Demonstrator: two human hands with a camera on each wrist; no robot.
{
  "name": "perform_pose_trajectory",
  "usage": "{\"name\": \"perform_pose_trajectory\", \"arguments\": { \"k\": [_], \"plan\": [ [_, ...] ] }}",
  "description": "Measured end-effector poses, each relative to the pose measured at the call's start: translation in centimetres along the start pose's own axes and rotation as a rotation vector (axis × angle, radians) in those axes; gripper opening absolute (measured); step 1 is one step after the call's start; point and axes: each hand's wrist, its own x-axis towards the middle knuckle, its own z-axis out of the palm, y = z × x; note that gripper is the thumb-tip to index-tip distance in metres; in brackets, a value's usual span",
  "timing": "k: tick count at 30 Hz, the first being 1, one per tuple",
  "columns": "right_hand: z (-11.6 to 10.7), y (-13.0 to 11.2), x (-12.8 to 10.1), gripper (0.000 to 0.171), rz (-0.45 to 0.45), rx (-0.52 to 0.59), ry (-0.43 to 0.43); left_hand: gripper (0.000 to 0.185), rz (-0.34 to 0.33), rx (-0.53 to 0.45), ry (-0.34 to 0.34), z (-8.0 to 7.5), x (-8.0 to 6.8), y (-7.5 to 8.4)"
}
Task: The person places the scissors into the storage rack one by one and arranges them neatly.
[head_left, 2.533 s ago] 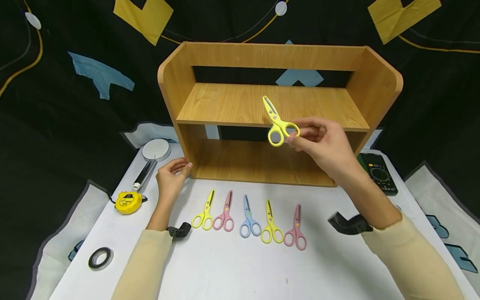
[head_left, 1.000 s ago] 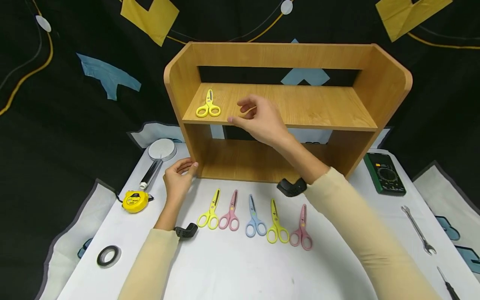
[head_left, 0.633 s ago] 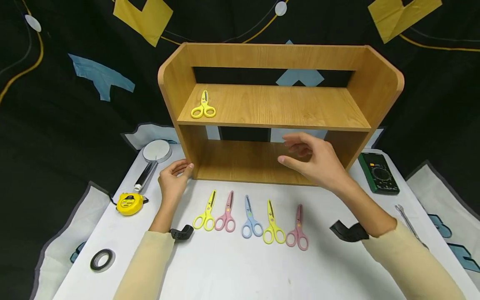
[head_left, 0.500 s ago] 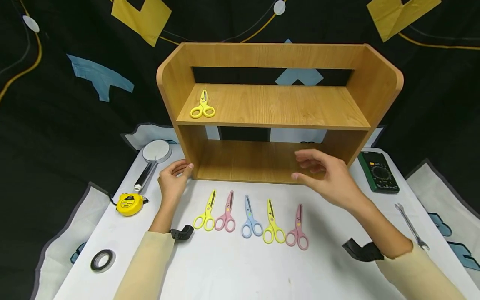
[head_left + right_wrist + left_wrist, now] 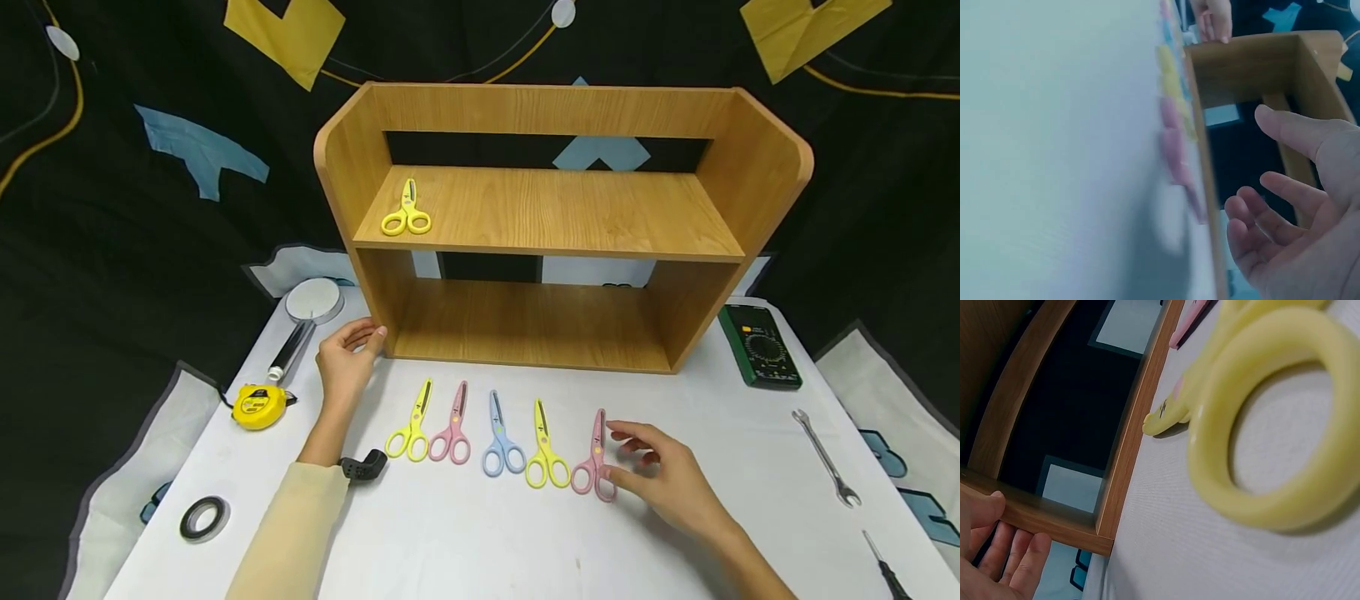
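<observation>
At the lower left of a wooden shelf unit, my left hand holds the side panel's front edge; in the left wrist view the thumb and fingers lie on either side of the board. My right hand hovers beside the pink scissors at the row's right end, thumb and fingers apart, fingertips close to the handle and blade. Leftward in the row lie yellow scissors, blue scissors, pink scissors and yellow scissors. Another yellow pair rests on the upper shelf's left end.
On the white table's left side are a round white-topped object with a black handle, a yellow tape measure and a black tape roll. To the right lie a green-black multimeter, a wrench and a screwdriver.
My right hand carried yellow scissors to the upper shelf's left end and let go, then came back down right to the pink scissors. My left hand stayed on the shelf's side panel.
</observation>
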Motion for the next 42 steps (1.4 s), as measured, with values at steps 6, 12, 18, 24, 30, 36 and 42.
{"name": "perform_pose_trajectory", "arguments": {
  "k": [6,12,18,24,30,36,42],
  "plan": [
    [1.8,1.1,-1.3,0.062,0.075,-0.028,0.026,0.027,0.001,-0.021,0.003,0.0,0.1,0.1],
    [2.4,1.3,-1.7,0.061,0.133,-0.074,0.03,0.027,0.001,-0.026,-0.003,-0.1,0.0,0.2],
    [2.7,1.5,-1.7,0.055,0.18,-0.124,0.006,0.027,-0.009,0.001,-0.008,0.1,-0.2,0.2],
    [2.7,1.2,-1.6,0.042,0.183,-0.161,-0.003,0.027,-0.011,0.008,-0.007,0.1,-0.2,0.3],
    [2.2,0.2,-1.0,0.033,0.218,-0.074,-0.015,0.026,-0.02,0.005,0.004,-0.3,-0.3,0.2],
    [0.2,-1.0,-0.2,0.036,0.232,0.068,-0.019,0.027,-0.027,0.012,-0.003,-0.2,-0.3,0.0],
    [-3.5,-5.1,1.4,0.039,0.068,0.198,0.01,0.027,-0.012,-0.001,0.0,0.0,-0.1,0.1]
  ]
}}
